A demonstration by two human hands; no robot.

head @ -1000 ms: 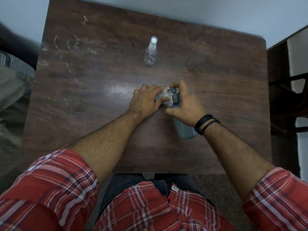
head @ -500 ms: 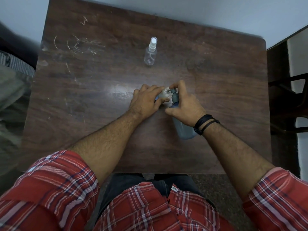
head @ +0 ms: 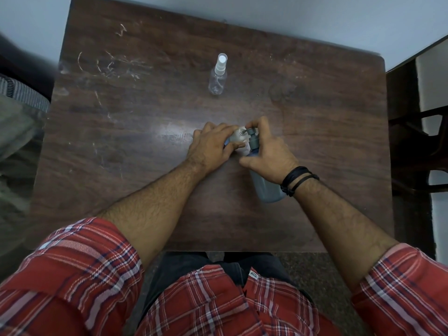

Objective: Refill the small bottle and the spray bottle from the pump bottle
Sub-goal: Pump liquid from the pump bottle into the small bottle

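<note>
Holding small bottle [head: 238, 138] w/ left hand [head: 213, 146], right hand [head: 269, 151] on pump bottle [head: 265, 183]

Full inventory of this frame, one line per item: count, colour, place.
dark brown scratched wooden table: 1, fills the middle of the view.
clear plastic spray bottle with white top: 1, stands alone at the far middle of the table.
small translucent whitish bottle: 1, mid-table, held at the pump spout.
grey-blue pump bottle with grey pump head: 1, mid-table, right of the small bottle.
dark wooden chair: 1, off the table's right edge.
striped grey fabric: 1, off the left edge.
black cord wristbands: 2 strands, on the right wrist.
red plaid shirt sleeves: 2, near edge.
left hand: holds the small bottle.
right hand: grips the pump bottle, finger on the pump head.
</note>
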